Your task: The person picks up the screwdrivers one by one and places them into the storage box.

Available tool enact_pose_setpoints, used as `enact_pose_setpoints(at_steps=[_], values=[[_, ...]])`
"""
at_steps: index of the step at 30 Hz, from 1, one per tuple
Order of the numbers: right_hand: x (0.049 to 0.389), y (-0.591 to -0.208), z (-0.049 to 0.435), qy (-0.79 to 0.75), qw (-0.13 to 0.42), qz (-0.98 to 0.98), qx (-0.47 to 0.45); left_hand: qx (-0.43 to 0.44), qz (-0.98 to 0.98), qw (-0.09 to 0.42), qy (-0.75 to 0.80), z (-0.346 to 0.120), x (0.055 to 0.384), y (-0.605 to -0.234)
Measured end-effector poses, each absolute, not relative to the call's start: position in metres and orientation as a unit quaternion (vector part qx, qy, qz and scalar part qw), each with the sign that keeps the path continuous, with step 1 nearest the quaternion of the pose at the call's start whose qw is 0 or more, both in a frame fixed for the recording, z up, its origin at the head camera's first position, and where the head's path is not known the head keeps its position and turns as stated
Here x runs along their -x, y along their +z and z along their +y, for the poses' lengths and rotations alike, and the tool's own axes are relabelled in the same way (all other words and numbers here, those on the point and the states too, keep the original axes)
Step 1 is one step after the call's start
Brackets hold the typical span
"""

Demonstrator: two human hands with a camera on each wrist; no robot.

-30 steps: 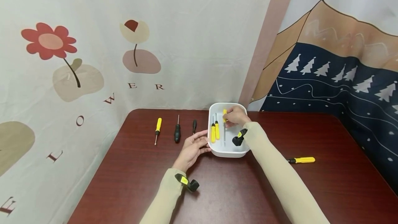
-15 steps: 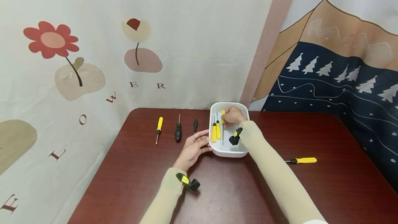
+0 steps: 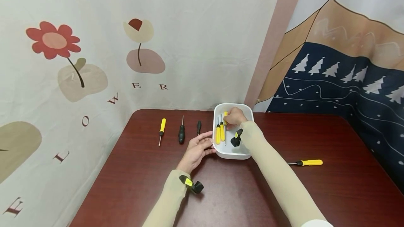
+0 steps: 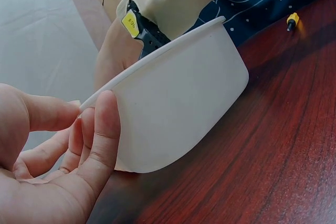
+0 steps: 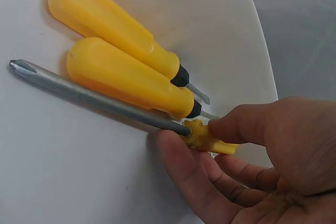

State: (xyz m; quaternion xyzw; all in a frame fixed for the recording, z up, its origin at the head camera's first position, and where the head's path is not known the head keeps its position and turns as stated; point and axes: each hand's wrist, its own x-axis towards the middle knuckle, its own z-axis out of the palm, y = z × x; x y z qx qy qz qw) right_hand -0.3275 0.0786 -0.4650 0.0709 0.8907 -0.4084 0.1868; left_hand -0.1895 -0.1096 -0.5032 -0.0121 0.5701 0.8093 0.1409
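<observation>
Just behind each grip, a little black camera with a bright yellow sticker sits on a long, pale tan cloth sleeve. Far behind the right grip, a white edge peeks out.

tray on table | three screwdrivers inside | three tools left of tray | another screwdriver right

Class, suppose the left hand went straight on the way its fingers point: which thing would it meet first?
The white tray: its outer wall lies right at the fingertips of the left hand. They already appear to touch it, though the exact contact is hard to judge.
</observation>
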Motion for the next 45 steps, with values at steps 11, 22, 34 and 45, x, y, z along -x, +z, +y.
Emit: enact_pose_setpoints(at_steps=[11,22,34,45], values=[[0.326,-0.461,0.077,-0.391,0.187,0.899,-0.065,0.013,0.570,0.139,0.810,-0.108,0.189,-0.502],[0.322,-0.459,0.080,-0.382,0.190,0.902,-0.067,0.009,0.572,0.143,0.807,-0.107,0.189,-0.502],[0.321,-0.454,0.087,-0.333,0.197,0.920,-0.057,0.010,0.576,0.143,0.805,-0.107,0.190,-0.502],[0.313,-0.443,0.094,-0.313,0.197,0.929,-0.021,0.011,0.570,0.146,0.808,-0.108,0.188,-0.500]])
